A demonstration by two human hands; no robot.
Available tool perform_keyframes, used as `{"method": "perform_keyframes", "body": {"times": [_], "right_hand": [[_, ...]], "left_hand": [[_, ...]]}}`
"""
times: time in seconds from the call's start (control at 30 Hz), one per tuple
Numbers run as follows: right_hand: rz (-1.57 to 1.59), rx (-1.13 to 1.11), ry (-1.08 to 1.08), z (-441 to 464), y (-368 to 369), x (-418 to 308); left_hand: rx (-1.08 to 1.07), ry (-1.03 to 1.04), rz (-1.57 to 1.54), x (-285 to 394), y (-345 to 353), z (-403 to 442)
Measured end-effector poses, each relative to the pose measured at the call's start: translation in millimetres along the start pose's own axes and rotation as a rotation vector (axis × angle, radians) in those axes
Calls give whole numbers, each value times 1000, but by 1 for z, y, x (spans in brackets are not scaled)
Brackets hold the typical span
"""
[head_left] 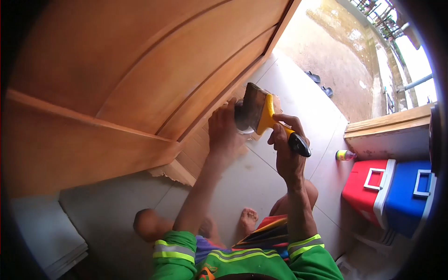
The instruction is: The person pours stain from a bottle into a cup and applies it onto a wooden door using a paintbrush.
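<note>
My right hand grips a wide putty knife by its yellow and black handle. Its broad, dark, stained blade points up and to the left. My left hand is wrapped around a dark, round object with a pale lower edge, just left of the blade. The blade partly covers this object, so I cannot make out its kind or whether the two touch. Both hands are in front of a brown wooden panelled door, above a piece of cardboard on the floor.
White floor tiles lie beneath. At right stand a red cooler and a blue cooler, with a small bottle close by. Dark sandals lie outside. Stacked white slabs are at lower left.
</note>
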State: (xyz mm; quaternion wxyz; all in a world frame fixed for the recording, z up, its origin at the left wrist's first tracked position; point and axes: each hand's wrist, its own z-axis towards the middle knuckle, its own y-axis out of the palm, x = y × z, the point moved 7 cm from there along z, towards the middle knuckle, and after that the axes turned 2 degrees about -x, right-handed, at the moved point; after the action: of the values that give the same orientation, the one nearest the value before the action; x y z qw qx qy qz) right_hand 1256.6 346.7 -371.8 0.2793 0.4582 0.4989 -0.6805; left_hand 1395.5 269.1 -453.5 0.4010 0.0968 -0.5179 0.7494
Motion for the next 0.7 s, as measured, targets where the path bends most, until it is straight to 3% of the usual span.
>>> {"method": "perform_keyframes", "body": {"times": [0.13,0.43,0.7], "right_hand": [[33,94,-102,-19,-5,-27],[13,-92,-72,-24,-26,-61],[97,-22,-194,-40,-34,-75]], "left_hand": [[25,-22,70,11,-23,5],[25,96,-12,25,-68,12],[35,177,-75,32,-94,5]]}}
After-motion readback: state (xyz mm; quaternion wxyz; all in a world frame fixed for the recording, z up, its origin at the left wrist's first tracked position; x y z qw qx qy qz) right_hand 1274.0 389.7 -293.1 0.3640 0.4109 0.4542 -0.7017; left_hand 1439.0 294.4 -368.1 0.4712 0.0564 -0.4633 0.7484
